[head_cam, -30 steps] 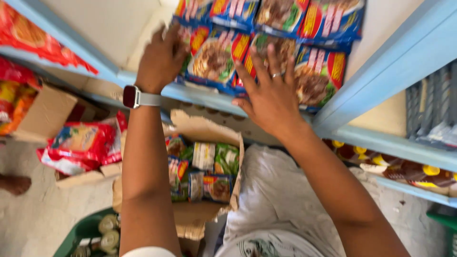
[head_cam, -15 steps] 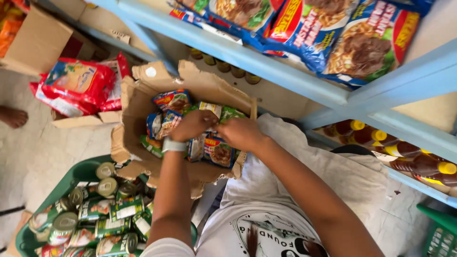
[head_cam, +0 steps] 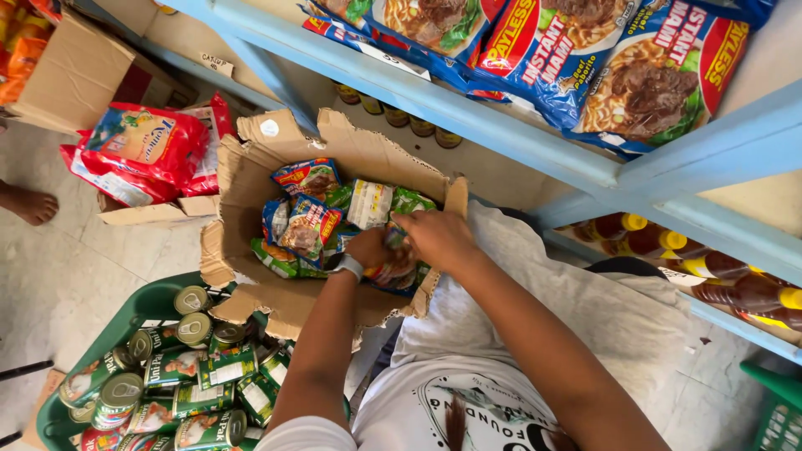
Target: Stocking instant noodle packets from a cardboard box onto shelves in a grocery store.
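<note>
Both hands pinch noodle packets (head_cam: 393,271) inside the cardboard box (head_cam: 251,179): left hand (head_cam: 370,248) & right hand (head_cam: 436,238) w/ fingers curled round the stack. Pkts likely light, crinkly, slick film, brittle inside; best gripped flat by the edges. Box torn, soft. Green basket (head_cam: 146,305) of tins alongside; blue shelf (head_cam: 468,108) above.

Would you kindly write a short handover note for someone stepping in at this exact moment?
Left hand and right hand are both down in the torn cardboard box, closed around noodle packets at its right side.
More packets lie loose in the box.
Done: a row of blue packets already lies on the blue shelf above.
Left: the packets in the box.
A green basket of tins sits beside the box.
</note>
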